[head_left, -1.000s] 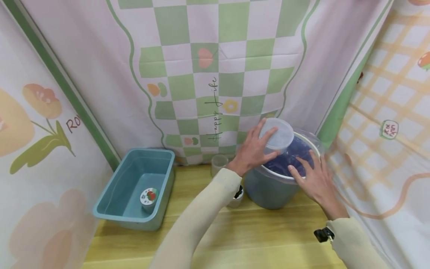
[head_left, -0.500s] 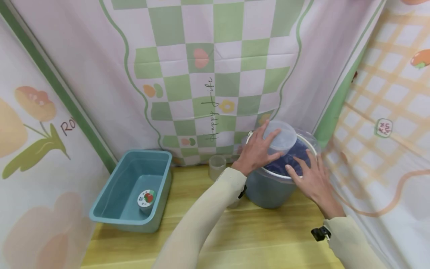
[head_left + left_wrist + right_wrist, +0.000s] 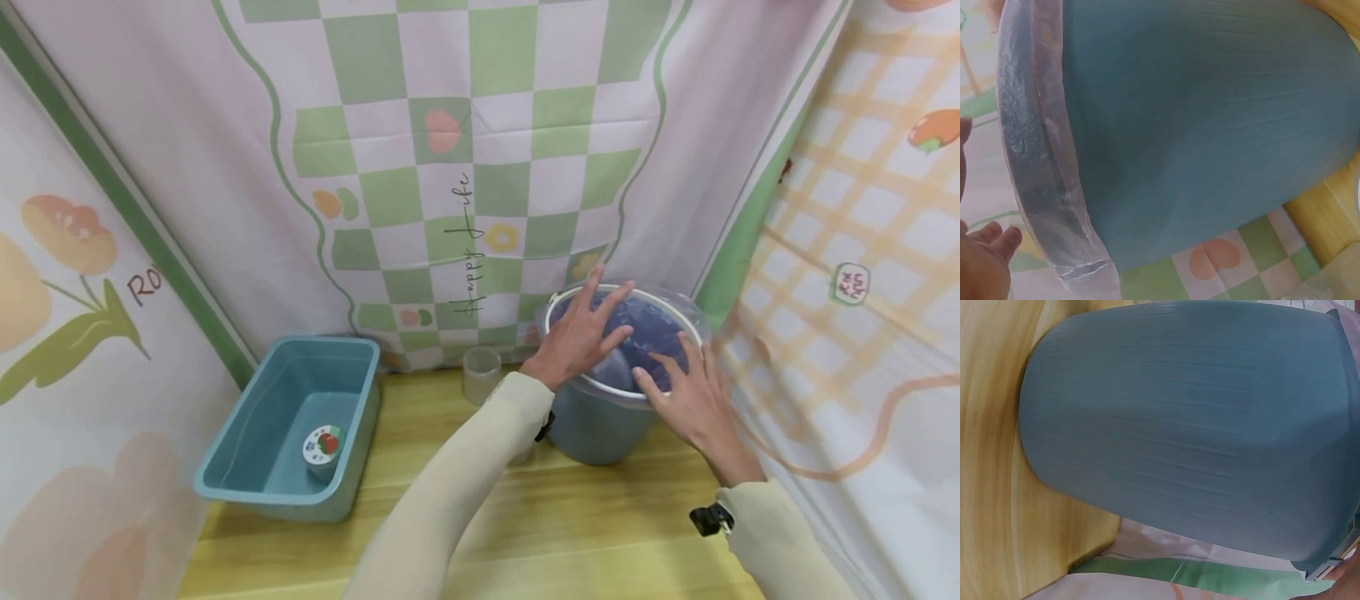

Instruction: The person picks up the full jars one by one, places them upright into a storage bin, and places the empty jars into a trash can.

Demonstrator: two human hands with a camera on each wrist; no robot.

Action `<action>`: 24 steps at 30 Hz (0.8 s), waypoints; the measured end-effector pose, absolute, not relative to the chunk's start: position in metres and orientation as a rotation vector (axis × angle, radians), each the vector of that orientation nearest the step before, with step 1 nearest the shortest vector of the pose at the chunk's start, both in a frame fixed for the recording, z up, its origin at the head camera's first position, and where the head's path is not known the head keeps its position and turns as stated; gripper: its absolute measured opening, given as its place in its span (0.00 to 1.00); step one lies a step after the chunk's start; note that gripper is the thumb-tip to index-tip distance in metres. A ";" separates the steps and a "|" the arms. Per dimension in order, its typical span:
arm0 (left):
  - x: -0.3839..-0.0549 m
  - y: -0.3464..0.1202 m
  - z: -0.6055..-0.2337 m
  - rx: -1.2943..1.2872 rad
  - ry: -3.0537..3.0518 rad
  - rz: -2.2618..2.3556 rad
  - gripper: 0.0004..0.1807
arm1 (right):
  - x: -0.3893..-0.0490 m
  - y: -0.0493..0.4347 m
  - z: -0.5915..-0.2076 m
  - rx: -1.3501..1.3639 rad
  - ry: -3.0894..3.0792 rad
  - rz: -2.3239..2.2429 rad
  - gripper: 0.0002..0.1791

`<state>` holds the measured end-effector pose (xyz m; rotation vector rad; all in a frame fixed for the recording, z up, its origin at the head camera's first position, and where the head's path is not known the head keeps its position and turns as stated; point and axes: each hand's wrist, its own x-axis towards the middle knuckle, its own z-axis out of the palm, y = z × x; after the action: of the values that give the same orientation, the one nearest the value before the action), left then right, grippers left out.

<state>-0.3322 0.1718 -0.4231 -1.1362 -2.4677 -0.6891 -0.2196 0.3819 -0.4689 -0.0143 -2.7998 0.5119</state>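
A blue-grey trash bin with a white rim ring and a clear plastic liner stands on the right of the table. My left hand is spread over the bin's left side, its fingers extended and holding nothing. Inside the bin, below that hand, a pale translucent round thing is partly visible against the dark liner. My right hand lies at the bin's right rim with its fingers spread over the opening. The left wrist view shows the liner folded over the rim, with fingertips beside it.
A teal tub on the left holds a small round container with a fruit picture on its lid. A clear cup stands near the back cloth. Another small cup is mostly hidden by my left forearm.
My left hand has let go of the translucent round container, which has dropped into the bin. The right hand stays at the rim. The head view has shifted slightly.
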 end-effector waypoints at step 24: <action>-0.336 0.132 -0.439 -1.156 -2.470 -0.452 0.36 | -0.221 0.380 -0.471 -0.011 -2.758 0.498 0.40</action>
<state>-0.3359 0.1323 -0.4393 -1.1560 -2.4702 -0.4523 -0.2209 0.3799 -0.4709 -0.0105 -2.7584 0.4979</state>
